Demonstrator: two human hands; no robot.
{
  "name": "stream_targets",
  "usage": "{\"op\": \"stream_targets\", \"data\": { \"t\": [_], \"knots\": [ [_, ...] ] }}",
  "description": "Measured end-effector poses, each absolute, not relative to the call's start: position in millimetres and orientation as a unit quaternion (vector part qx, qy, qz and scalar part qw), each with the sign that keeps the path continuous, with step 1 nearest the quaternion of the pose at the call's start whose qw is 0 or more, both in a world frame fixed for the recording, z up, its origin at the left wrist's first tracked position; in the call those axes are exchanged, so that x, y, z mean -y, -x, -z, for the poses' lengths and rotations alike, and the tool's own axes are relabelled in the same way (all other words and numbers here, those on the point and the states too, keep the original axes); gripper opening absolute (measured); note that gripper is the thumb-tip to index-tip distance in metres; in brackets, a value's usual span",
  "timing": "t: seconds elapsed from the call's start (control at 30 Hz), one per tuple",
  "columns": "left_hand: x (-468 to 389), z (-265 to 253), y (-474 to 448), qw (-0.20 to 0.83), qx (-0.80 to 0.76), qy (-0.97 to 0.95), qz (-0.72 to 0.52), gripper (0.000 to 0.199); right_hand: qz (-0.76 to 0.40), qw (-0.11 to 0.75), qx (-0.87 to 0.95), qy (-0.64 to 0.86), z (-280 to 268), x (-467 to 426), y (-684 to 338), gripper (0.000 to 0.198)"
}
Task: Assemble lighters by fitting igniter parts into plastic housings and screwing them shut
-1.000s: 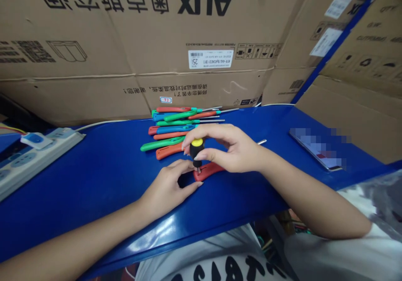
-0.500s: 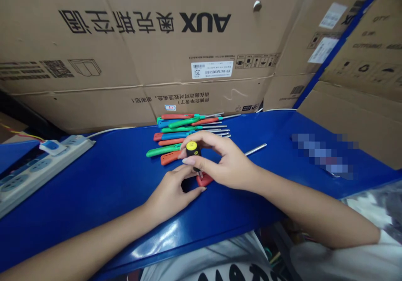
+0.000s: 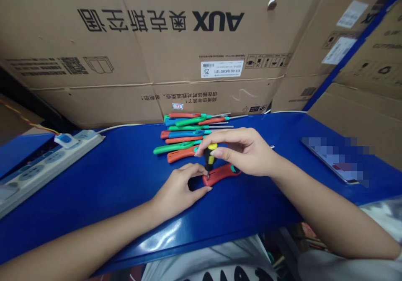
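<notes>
My left hand [image 3: 180, 191] rests on the blue table [image 3: 125, 176] near its front edge, thumb and forefinger curled around the butt of a red-handled screwdriver [image 3: 220, 174] that lies flat there. My right hand [image 3: 243, 151] pinches a stubby black screwdriver with a yellow cap [image 3: 210, 155], held upright, its tip meeting the red handle's end. Just beyond, toward the back edge, lies a pile of red, green and blue screwdrivers [image 3: 188, 132]. A power strip [image 3: 47, 163] sits toward the left edge, a phone [image 3: 336, 161] toward the right. Cardboard boxes [image 3: 188, 42] stand behind.
</notes>
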State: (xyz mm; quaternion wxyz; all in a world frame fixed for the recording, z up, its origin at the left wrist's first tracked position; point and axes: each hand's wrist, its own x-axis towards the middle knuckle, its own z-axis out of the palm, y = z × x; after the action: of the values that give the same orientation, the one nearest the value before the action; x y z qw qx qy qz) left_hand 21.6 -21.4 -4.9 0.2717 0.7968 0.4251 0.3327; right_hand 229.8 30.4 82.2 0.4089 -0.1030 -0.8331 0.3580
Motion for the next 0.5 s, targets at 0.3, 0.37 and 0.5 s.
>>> {"op": "stream_targets", "data": {
  "t": [0.3,0.37,0.5],
  "knots": [
    [21.4,3.8,-22.0,0.253,-0.417,-0.805,-0.337,0.02,-0.143,0.49,0.844,0.163,-71.3,-32.8,-224.8,0.023],
    [21.7,3.9,-21.9,0.255,-0.414,-0.807,-0.335,0.02,-0.123,0.481,0.855,0.151,-73.0,-30.8,-224.6,0.024],
    [21.5,4.5,-21.9,0.26,-0.415,-0.805,-0.334,0.021,-0.192,0.415,0.878,0.141,-80.0,-29.2,-228.6,0.03]
  ]
}}
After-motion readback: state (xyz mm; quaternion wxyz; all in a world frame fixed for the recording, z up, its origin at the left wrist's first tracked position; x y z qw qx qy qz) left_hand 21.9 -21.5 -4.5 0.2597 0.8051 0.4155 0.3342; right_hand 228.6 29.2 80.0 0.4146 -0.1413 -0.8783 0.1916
